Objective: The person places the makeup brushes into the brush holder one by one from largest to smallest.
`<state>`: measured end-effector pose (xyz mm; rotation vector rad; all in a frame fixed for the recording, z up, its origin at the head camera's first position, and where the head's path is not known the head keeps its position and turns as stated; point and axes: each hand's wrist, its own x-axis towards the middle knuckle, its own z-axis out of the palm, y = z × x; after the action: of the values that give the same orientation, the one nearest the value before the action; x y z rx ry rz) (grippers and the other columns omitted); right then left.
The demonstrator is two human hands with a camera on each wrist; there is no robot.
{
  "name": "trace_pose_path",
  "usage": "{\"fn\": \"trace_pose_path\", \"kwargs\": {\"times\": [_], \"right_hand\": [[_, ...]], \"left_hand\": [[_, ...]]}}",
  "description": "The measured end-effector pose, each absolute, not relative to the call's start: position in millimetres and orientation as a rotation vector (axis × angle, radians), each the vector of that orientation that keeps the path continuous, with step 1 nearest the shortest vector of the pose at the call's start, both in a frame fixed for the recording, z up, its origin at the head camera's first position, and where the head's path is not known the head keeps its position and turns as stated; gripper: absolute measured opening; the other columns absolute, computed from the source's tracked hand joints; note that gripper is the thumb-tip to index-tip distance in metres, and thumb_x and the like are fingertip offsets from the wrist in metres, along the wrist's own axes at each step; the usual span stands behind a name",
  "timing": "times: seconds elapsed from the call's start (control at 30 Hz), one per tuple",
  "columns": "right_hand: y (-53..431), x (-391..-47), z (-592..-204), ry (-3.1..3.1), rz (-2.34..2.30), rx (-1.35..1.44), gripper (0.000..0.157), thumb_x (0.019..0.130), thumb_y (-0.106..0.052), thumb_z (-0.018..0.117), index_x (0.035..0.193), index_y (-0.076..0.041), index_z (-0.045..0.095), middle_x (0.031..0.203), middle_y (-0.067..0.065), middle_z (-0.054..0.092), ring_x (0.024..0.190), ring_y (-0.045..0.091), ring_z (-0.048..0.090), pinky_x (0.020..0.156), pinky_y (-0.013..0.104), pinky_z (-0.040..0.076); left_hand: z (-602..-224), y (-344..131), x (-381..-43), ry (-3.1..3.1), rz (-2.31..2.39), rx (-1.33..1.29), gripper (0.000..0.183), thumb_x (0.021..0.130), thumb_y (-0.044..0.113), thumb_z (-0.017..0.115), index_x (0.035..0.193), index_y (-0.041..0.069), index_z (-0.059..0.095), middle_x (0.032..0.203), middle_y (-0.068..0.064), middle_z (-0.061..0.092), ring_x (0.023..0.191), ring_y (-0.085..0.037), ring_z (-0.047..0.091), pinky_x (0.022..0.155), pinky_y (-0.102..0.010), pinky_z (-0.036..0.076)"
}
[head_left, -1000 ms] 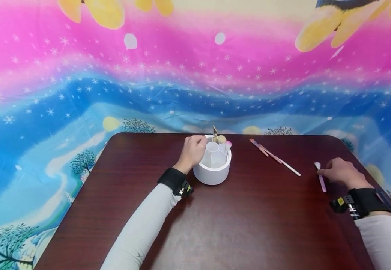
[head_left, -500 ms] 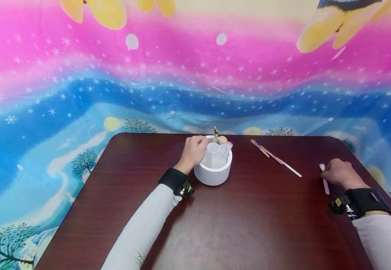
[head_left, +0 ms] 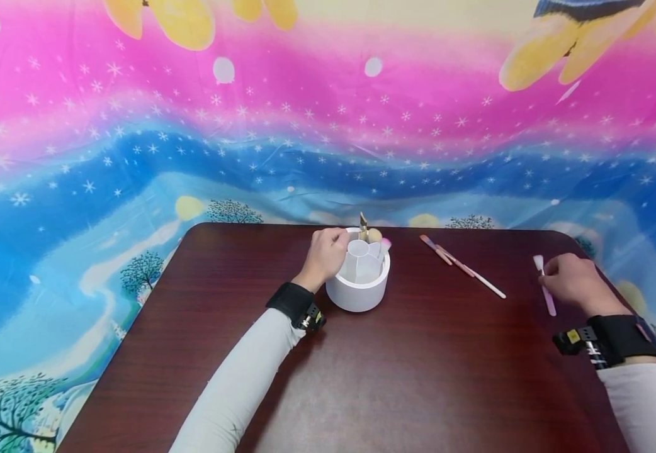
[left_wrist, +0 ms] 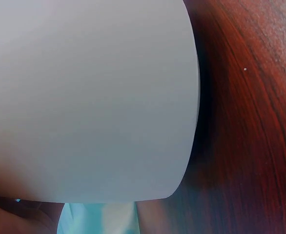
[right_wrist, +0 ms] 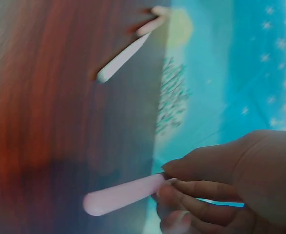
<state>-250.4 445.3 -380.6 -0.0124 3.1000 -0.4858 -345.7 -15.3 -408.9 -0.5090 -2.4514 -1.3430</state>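
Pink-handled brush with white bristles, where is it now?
In the head view, the pink-handled brush is at the right, pinched in the right hand, right of the white-ended brush on the table.

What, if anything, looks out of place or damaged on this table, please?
I see nothing spilled or damaged, and the white holder stands upright. Only mildly untidy: loose brushes lie slantwise on the table to its right, close together, while a pink-tipped brush leans inside the holder.
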Motion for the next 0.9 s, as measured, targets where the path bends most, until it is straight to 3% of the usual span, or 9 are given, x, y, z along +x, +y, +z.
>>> {"fn": "trace_pose_path", "kwargs": {"times": [0.13,0.27,0.47,0.63,0.8,0.9], "right_hand": [[424,-252,-367,3.224,-0.503,-0.136,0.020,0.096,-0.008,0.062,0.102,0.011,0.067,0.086,0.023,0.067,0.079,0.040,0.060,0.071,0.052,0.044],[395,-253,-356,3.304,-0.533,-0.251,0.019,0.096,-0.007,0.065,0.105,0.010,0.068,0.089,0.023,0.070,0.083,0.042,0.063,0.074,0.055,0.044],[351,-257,-338,3.383,-0.596,-0.399,0.014,0.095,-0.009,0.069,0.101,0.003,0.073,0.082,0.013,0.073,0.076,0.034,0.067,0.070,0.046,0.045],[321,-255,-326,3.388,-0.729,-0.490,0.012,0.095,-0.011,0.070,0.101,-0.003,0.076,0.085,0.011,0.075,0.074,0.026,0.069,0.066,0.035,0.047],[297,-255,-316,3.318,-0.987,-0.568,0.016,0.096,-0.016,0.071,0.106,-0.004,0.077,0.086,0.009,0.075,0.069,0.008,0.069,0.063,0.018,0.048],[282,-255,-310,3.260,-1.132,-0.580,0.017,0.097,-0.015,0.071,0.108,-0.004,0.076,0.086,0.009,0.076,0.067,0.008,0.070,0.065,0.015,0.050]], "left_hand": [[-408,-15,-346,-2.447,-1.344,-0.512,0.040,0.097,0.018,0.044,0.057,0.016,0.038,0.059,0.001,0.035,0.063,-0.018,0.040,0.063,-0.029,0.034],[-408,-15,-345,-2.457,-1.346,-0.509,0.040,0.097,0.019,0.044,0.058,0.016,0.039,0.059,0.001,0.036,0.064,-0.018,0.041,0.063,-0.029,0.034],[-409,-14,-345,-2.454,-1.345,-0.502,0.040,0.097,0.018,0.044,0.057,0.015,0.040,0.059,0.000,0.037,0.064,-0.019,0.042,0.064,-0.030,0.034],[-409,-14,-345,-2.461,-1.354,-0.500,0.040,0.098,0.019,0.044,0.057,0.016,0.041,0.059,0.000,0.039,0.065,-0.018,0.043,0.064,-0.030,0.035],[-408,-14,-344,-2.458,-1.365,-0.503,0.041,0.098,0.019,0.044,0.057,0.015,0.041,0.059,0.000,0.040,0.064,-0.018,0.042,0.064,-0.030,0.034],[-408,-15,-343,-2.454,-1.365,-0.506,0.041,0.098,0.018,0.044,0.057,0.016,0.040,0.059,0.000,0.039,0.063,-0.018,0.041,0.064,-0.030,0.034]]}}
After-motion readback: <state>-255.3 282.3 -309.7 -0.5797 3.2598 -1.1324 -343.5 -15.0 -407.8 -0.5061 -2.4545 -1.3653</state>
